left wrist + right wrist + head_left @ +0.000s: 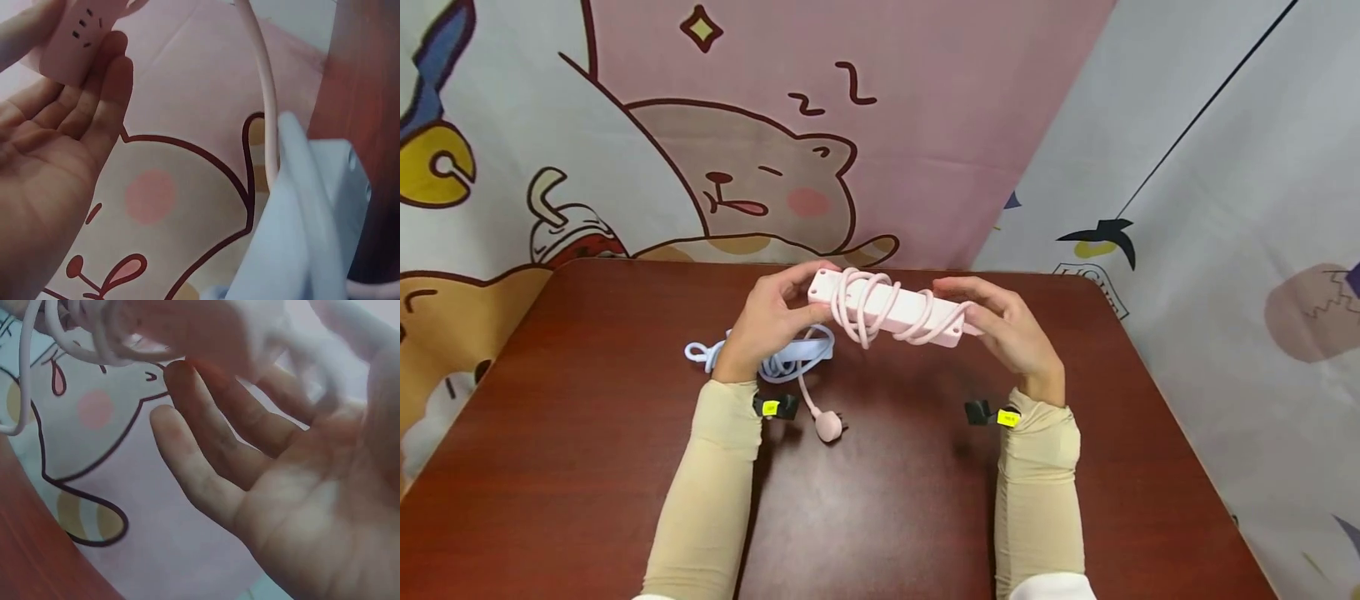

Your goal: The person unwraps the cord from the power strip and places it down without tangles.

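A pink power strip (906, 318), its pink cord (867, 310) looped several times around the body, is held up over the table between both hands. My left hand (763, 315) grips its left end between thumb and fingers; socket slots show on the strip (74, 44) in the left wrist view. At the other end, my right hand (1013, 335) holds the strip with thumb and fingertips by the cord loops, blurred in the right wrist view. The cord's loose length hangs down to a round pink plug (829, 427) low over the table.
A light blue power strip (814, 350) with coiled blue cord lies behind my left wrist, partly hidden by it. The dark reddish table (880, 517) runs back to a cartoon-printed cloth (940, 150). More cloth hangs along the right side.
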The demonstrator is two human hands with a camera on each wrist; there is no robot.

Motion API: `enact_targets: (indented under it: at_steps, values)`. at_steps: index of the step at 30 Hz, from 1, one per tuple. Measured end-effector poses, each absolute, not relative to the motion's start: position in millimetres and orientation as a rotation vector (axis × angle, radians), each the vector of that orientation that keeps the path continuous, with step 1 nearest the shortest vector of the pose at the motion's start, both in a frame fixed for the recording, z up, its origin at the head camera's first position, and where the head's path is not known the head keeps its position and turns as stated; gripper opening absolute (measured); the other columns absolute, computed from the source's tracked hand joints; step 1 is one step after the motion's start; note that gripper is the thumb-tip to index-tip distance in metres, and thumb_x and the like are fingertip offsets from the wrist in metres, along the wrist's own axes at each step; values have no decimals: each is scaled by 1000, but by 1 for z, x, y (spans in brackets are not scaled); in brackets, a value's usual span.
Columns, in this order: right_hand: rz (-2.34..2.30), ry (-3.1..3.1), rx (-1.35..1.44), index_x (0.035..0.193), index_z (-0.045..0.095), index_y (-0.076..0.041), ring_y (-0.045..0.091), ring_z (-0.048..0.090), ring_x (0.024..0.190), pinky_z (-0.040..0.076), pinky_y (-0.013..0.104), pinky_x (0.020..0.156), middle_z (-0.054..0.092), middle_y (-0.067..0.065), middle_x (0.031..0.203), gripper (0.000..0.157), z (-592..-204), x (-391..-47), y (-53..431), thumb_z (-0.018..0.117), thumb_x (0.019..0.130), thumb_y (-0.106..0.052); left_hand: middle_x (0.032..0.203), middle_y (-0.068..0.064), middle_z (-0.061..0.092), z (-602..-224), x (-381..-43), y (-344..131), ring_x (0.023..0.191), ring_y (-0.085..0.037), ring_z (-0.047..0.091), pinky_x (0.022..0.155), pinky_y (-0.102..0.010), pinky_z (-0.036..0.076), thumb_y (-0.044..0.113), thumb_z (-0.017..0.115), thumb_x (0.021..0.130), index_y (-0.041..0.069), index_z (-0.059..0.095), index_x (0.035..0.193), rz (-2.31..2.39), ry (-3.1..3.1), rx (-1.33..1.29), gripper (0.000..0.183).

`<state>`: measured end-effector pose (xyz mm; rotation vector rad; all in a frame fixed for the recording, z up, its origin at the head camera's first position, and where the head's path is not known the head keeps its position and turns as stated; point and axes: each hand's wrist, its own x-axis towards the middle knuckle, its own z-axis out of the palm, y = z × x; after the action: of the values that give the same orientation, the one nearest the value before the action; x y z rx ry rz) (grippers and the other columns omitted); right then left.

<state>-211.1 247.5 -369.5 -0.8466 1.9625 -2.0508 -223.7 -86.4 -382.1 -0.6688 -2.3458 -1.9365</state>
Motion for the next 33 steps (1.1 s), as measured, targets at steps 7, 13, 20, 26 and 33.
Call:
enact_targets:
  at_steps: [7, 13, 20, 26, 33]
  values:
    - [-2208, 1740, -878, 132, 66, -9, 15, 69, 112, 59, 24, 86, 71, 3, 126, 56, -379, -221, 234, 36, 108, -51, 113, 0, 70, -385, -221, -88, 88, -9, 65, 70, -22, 56, 6, 76, 88, 8, 65, 133, -1993, -2325, -738, 46]
    - [-2214, 1687, -783, 133, 65, -5, 19, 68, 117, 56, 27, 95, 72, 4, 127, 55, -381, -216, 212, 28, 112, -39, 115, -6, 71, -385, -219, -84, 88, -11, 65, 71, -22, 55, 5, 76, 87, 8, 65, 133, -1995, -2358, -861, 47]
    - [-2074, 1842, -527, 126, 70, -10, 10, 68, 95, 56, 19, 71, 72, 0, 119, 30, -371, -204, 190, 48, 108, -19, 122, -10, 71, -382, -218, -79, 98, -12, 67, 83, -24, 57, 5, 77, 88, 4, 64, 133, -2017, -2337, -928, 47]
    - [-2035, 1965, -505, 107, 74, -24, 6, 62, 85, 51, 15, 64, 71, -6, 100, 30, -364, -205, 188, 46, 108, -14, 121, -8, 71, -378, -219, -81, 99, -13, 67, 81, -25, 58, 6, 77, 86, 6, 65, 133, -2029, -2332, -893, 48]
    - [-2128, 1813, -527, 105, 75, -18, 7, 65, 72, 55, 19, 61, 71, -1, 94, 31, -362, -202, 187, 45, 108, -14, 123, -1, 71, -374, -217, -85, 100, -9, 64, 83, -22, 55, 8, 74, 85, 7, 64, 134, -2058, -2272, -892, 50]
